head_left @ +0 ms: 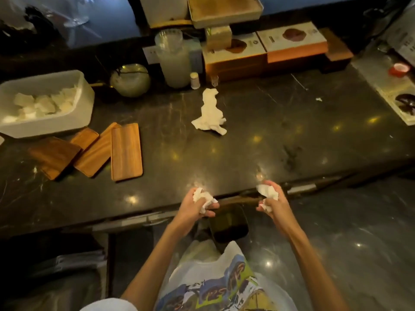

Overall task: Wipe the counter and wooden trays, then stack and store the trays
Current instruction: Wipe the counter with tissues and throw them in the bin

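Several wooden trays [126, 151] lie fanned out on the left of the dark stone counter [258, 140], partly overlapping. My left hand [196, 206] is shut on a crumpled white tissue [202, 197] at the counter's near edge. My right hand [272, 202] is shut on another crumpled tissue [267, 191], also at the near edge. Both hands hover over a dark bin [229, 225] on the floor below the counter. A third crumpled white tissue [210, 113] lies on the counter's middle, beyond the hands.
A white tub [83, 104] with folded white wipes stands at the far left. A round glass pot [130, 80], a tall stack of plastic cups [173, 57] and flat boxes [265, 50] line the back. A menu board [395, 95] lies at the right.
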The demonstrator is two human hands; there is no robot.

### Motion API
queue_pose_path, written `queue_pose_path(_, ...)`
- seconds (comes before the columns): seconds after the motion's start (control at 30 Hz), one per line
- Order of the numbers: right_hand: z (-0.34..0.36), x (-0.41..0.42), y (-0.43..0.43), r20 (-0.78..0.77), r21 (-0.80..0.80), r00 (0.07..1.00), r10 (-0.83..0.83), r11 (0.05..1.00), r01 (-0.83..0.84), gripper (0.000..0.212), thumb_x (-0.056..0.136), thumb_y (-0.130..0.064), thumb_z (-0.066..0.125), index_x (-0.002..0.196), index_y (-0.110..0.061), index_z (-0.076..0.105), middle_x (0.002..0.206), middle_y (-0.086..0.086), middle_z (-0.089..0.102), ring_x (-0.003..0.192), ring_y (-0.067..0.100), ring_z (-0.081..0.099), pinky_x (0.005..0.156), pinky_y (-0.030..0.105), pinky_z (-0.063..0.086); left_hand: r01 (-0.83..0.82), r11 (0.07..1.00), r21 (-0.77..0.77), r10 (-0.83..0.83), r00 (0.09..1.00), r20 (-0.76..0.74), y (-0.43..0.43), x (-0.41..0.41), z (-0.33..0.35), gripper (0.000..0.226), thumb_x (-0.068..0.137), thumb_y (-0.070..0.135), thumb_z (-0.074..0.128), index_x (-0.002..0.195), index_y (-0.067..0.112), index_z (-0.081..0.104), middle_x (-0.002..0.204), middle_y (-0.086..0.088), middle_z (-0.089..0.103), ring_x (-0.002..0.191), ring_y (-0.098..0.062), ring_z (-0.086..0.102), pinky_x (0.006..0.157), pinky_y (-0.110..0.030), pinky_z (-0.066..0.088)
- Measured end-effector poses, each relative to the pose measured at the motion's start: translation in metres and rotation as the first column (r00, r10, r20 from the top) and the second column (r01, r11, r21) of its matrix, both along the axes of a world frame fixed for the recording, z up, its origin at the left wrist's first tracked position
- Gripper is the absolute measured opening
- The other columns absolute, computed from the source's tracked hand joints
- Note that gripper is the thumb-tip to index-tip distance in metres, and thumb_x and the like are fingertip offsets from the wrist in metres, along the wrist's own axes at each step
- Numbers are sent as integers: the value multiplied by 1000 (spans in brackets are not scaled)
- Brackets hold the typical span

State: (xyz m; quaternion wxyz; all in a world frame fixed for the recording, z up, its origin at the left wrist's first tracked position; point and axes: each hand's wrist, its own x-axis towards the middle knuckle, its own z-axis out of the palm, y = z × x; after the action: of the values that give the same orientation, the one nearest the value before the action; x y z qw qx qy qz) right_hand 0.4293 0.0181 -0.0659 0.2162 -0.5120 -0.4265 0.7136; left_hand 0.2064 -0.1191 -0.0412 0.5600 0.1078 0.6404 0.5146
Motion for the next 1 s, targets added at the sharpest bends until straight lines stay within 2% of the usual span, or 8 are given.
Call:
queue_pose_path(0.1, -15, 25, -18, 94, -59, 995, 40, 998, -34, 26, 87, 3, 43, 85, -14, 63, 103, 26, 61, 73, 18, 61, 55, 26, 55, -48, 999, -5, 48, 999, -4, -22, 36, 5, 14, 102, 7, 42, 108, 11, 53, 93, -13, 72, 74, -23, 74, 49, -24, 55)
queue_pose_path(0.23, -28, 46, -48, -44, -210, 999, -18, 978, 9, 18, 79, 3, 49, 87, -11, 57, 101, 22, 57, 81, 24, 63, 57, 29, 57, -218, 973, -70, 220, 975, 26, -59, 69, 6, 22, 103, 13, 35, 120, 5, 48, 77, -14, 58, 53, -18, 56, 44, -24, 45)
queue_pose_path(0.3, -33, 52, -60, -156, -245, 988, -20, 969, -19, 33, 67, -1, 52, 99, -10, 53, 110, 19, 53, 100, 31, 58, 67, 32, 60, -287, 955, -74, 294, 948, 118, -77, 75, 5, 29, 102, 11, 34, 127, 2, 44, 85, -14, 53, 61, -20, 54, 53, -29, 44)
queue_pose_path(0.37, -36, 54, -68, -115, -194, 991, 66, 977, -87, 45, 71, 4, 53, 114, -11, 48, 122, 19, 50, 112, 31, 55, 74, 30, 59, -310, 948, -77, 319, 933, 165, -93, 76, 6, 42, 99, 7, 32, 140, -3, 33, 94, -17, 52, 73, -24, 55, 64, -33, 47)
queue_pose_path(0.5, -31, 54, -82, -50, -106, 987, 153, 982, -157, 32, 90, -8, 61, 114, -29, 57, 130, 9, 55, 116, 24, 59, 96, 39, 53, -381, 923, -57, 384, 898, 215, -117, 76, 6, 51, 95, -1, 28, 146, 7, 25, 130, -24, 42, 99, -32, 55, 86, -43, 51)
queue_pose_path(0.7, -8, 53, -119, 25, 15, 986, 164, 986, -164, 21, 87, -18, 67, 107, -25, 69, 115, 8, 68, 104, 18, 69, 83, 32, 58, -410, 912, -14, 405, 895, 184, -129, 76, -8, 49, 101, 0, 35, 145, 18, 25, 139, -17, 44, 108, -30, 61, 94, -42, 50)
queue_pose_path(0.83, -12, 50, -141, 63, 41, 981, 183, 982, -186, 31, 88, -4, 64, 111, -23, 71, 113, 12, 68, 102, 20, 69, 79, 29, 59, -393, 919, 43, 392, 920, 32, -146, 78, -41, 46, 97, 3, 51, 138, 21, 40, 131, -10, 50, 114, -30, 62, 95, -46, 54)
queue_pose_path(1.0, -47, 30, -138, 128, 75, 973, 190, 977, -201, 38, 84, 1, 66, 116, -20, 71, 122, 13, 66, 116, 22, 61, 78, 22, 57, -473, 880, -39, 472, 881, -28, -139, 77, -93, 22, 96, -2, 52, 102, 16, 63, 115, -18, 58, 91, -24, 70, 76, -30, 62)
